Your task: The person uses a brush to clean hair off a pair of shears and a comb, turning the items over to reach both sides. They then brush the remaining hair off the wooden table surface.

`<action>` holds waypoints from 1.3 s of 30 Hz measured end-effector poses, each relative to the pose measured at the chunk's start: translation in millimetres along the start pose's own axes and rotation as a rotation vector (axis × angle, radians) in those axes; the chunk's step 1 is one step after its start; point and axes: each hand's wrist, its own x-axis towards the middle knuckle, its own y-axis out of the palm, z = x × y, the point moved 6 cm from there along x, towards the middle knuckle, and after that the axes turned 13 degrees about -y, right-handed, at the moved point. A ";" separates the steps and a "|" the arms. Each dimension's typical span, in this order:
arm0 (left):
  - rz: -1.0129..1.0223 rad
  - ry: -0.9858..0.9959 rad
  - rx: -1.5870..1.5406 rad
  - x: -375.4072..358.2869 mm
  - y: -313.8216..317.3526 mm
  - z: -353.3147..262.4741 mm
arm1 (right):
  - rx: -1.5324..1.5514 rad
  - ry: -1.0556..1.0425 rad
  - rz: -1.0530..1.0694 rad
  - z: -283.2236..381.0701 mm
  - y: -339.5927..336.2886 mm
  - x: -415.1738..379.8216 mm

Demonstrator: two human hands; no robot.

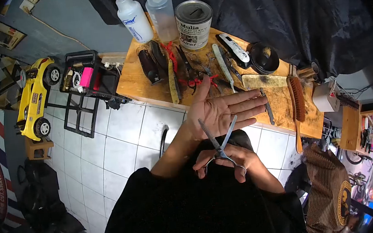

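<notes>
My left hand (220, 111) is held out flat, palm towards me, fingers pointing right and thumb up. My right hand (235, 155) is below it, with fingers through the handle rings of a pair of thinning scissors (219, 150). The scissors' blades stand apart in a V, one toothed and one plain, and their tips overlap the left palm and wrist in this view. Behind the left hand, on a wooden table (280, 104), lie scissors with red ties (186, 66), a pale comb (264, 81), razors and a white and black hair clipper (234, 50).
Two plastic bottles (134, 19) and a labelled tin (194, 24) stand at the table's back. A black bowl (264, 58) and a brown brush (297, 100) are on the right. Left are a yellow toy car (35, 100) and a black rack (81, 86). A striped cape (324, 193) hangs lower right.
</notes>
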 end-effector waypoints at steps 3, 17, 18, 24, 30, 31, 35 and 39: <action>-0.034 -0.002 -0.005 1.1 -2.9 -0.6 | -0.089 0.029 0.047 9.3 3.0 6.2; -0.062 -0.063 -0.012 16.3 -7.6 -2.3 | -0.523 -0.161 -0.332 41.8 -27.0 -8.9; -0.069 -0.054 -0.017 17.5 -8.2 -2.2 | -0.582 -0.059 -0.162 35.1 -33.5 -21.7; -0.137 -0.077 0.036 24.0 -8.3 -1.0 | -0.640 -0.240 -0.409 35.8 -18.6 -10.8; -0.118 -0.094 0.147 25.8 -12.2 -1.9 | -0.561 0.110 -0.360 49.0 -27.1 -26.3; -0.117 -0.099 0.146 24.9 -12.5 -2.2 | -0.440 0.065 -0.371 48.2 -28.1 -28.1; -0.585 0.071 0.485 2.2 -32.2 -12.4 | -0.341 -0.212 -0.306 48.6 -36.0 -36.9; -0.487 0.192 0.439 -7.0 -23.0 -7.8 | -0.236 -0.223 -0.365 50.3 -35.2 -40.6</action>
